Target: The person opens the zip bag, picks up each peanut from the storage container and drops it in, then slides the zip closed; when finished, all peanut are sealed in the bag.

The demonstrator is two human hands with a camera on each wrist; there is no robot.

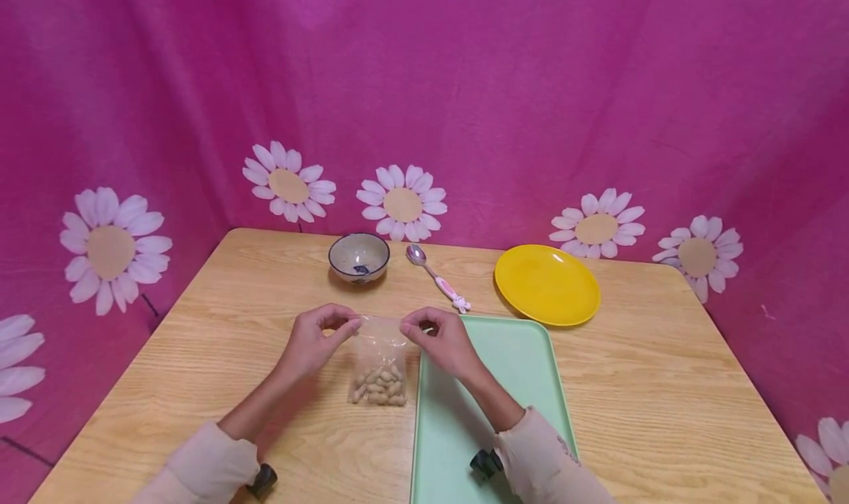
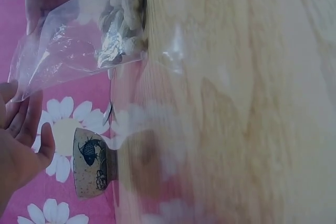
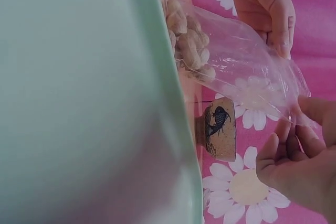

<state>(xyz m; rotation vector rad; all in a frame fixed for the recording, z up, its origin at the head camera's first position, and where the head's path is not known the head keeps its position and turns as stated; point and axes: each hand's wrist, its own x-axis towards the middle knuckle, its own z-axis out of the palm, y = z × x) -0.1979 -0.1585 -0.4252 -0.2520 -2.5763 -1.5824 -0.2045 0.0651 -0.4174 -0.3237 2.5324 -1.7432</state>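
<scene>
A clear plastic bag [image 1: 381,353] hangs upright between both hands, with several unshelled peanuts [image 1: 381,386] gathered at its bottom. My left hand [image 1: 320,336] pinches the bag's top left corner between thumb and fingers. At the opposite top corner, my right hand [image 1: 443,340] pinches the bag the same way. In the left wrist view the peanuts [image 2: 126,17] sit low in the bag, close to the tabletop. The right wrist view shows the bag's upper edge stretched between the two hands, and the peanuts [image 3: 189,40] near the tray's edge.
A green tray [image 1: 511,357] lies under the right forearm. Behind the hands stand a patterned bowl [image 1: 359,258] and a spoon [image 1: 438,278] with a pink-and-white rabbit handle. A yellow plate [image 1: 547,284] is at the back right of the wooden table [image 1: 650,364]. A pink flowered cloth [image 1: 464,106] surrounds the table.
</scene>
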